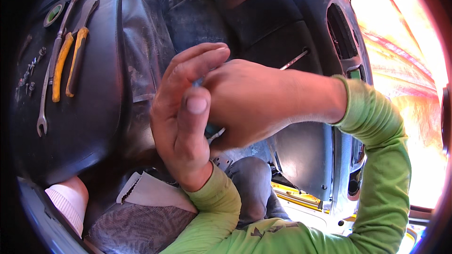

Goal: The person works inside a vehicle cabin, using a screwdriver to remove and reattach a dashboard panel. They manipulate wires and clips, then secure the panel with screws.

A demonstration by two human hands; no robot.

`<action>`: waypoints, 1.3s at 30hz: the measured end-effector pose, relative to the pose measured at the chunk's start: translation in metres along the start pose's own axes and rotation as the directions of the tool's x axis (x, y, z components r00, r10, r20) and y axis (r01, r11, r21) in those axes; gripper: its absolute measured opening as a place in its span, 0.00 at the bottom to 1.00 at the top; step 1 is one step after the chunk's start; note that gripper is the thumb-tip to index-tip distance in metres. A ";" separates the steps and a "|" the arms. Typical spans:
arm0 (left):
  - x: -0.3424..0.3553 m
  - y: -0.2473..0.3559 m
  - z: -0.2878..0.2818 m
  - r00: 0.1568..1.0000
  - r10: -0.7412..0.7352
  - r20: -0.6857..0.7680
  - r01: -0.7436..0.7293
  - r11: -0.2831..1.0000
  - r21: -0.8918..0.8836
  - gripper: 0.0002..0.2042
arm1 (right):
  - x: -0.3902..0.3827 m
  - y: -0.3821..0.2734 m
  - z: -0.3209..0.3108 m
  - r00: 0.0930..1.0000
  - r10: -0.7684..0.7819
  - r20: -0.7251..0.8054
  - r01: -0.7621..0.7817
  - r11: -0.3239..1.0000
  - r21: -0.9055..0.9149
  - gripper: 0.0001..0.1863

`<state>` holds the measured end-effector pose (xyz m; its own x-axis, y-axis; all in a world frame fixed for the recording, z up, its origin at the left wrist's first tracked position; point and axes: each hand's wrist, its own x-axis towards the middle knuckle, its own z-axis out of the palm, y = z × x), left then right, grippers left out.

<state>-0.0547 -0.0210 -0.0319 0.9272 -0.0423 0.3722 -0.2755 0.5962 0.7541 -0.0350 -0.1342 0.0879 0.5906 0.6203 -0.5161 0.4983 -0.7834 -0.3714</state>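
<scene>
My right hand (249, 96) is closed, its back toward me, and its fingertips are hidden. Close against it, my left hand (176, 113) curls its fingers around the fist, with the thumb standing up in front. Small bits of a teal thing (213, 129) show between the two hands, but most of it is covered and I cannot make out its kind. Behind my right wrist a thin metal rod (294, 59) reaches to a small hole in the black door panel (268, 42). Whether the rod joins the teal thing is hidden.
On the black seat (89, 131) at the left lie yellow-handled pliers (70, 63), a ratchet (70, 9), a wrench (43, 108), a roll of green tape (54, 14) and several screws (30, 70). Orange-red sheeting (400, 51) hangs at the right.
</scene>
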 end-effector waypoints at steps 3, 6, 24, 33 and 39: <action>0.003 0.000 -0.001 0.999 0.034 -0.032 -0.024 0.957 0.288 0.38 | 0.027 0.015 -0.025 0.925 0.002 0.381 -0.141 0.931 0.338 0.14; 0.001 0.001 -0.001 0.999 0.048 -0.021 -0.036 0.924 0.381 0.44 | 0.026 0.011 -0.011 0.950 -0.039 0.309 -0.077 0.931 0.356 0.12; -0.011 -0.004 0.017 0.930 0.350 -0.110 -0.367 0.869 -0.333 0.31 | -0.018 -0.004 0.049 0.939 -0.120 -0.322 0.057 0.978 -0.198 0.07; -0.009 0.011 0.008 0.993 -0.119 -0.028 0.117 0.991 -0.068 0.29 | 0.008 0.012 0.012 0.992 -0.027 0.123 0.001 0.978 0.209 0.13; -0.016 0.006 0.009 0.958 -0.281 -0.063 0.280 0.960 -0.026 0.41 | 0.026 0.018 0.008 0.879 0.032 0.476 -0.176 0.949 0.261 0.15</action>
<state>-0.0734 -0.0244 -0.0282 0.9813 -0.1577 0.1103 0.0018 0.5809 0.8139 -0.0154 -0.1327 0.0619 0.2325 0.5022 -0.8329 0.2033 -0.8626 -0.4633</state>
